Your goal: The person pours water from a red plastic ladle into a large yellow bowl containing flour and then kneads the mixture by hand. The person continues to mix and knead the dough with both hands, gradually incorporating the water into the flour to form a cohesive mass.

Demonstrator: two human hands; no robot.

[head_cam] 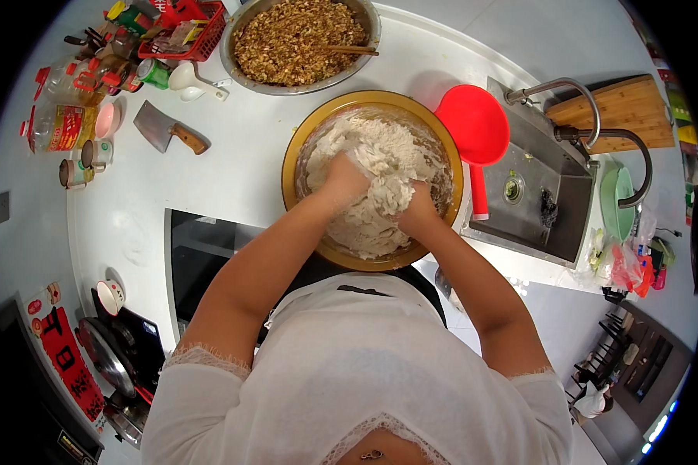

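A wide brown-yellow basin (291, 165) stands before me at the counter's front edge. Inside it lies rough, shaggy dough (365, 229), with loose dry flour (387, 136) towards the far side and paste smeared on the wall. My left hand (347, 181) reaches into the middle of the basin, its flour-coated fingers pressed into the dough. At the right side of the basin, my right hand (417, 208) holds a clump of the same dough, which hides most of its fingers.
Behind the basin sits a metal bowl of chopped filling (296, 43) with chopsticks (352, 50). A red ladle (474, 125) overlaps the sink's edge (581, 232). To the left lie a cleaver (157, 125), oil bottles (64, 125) and a white ladle (189, 78). A cutting board (622, 113) leans behind the faucet (564, 84).
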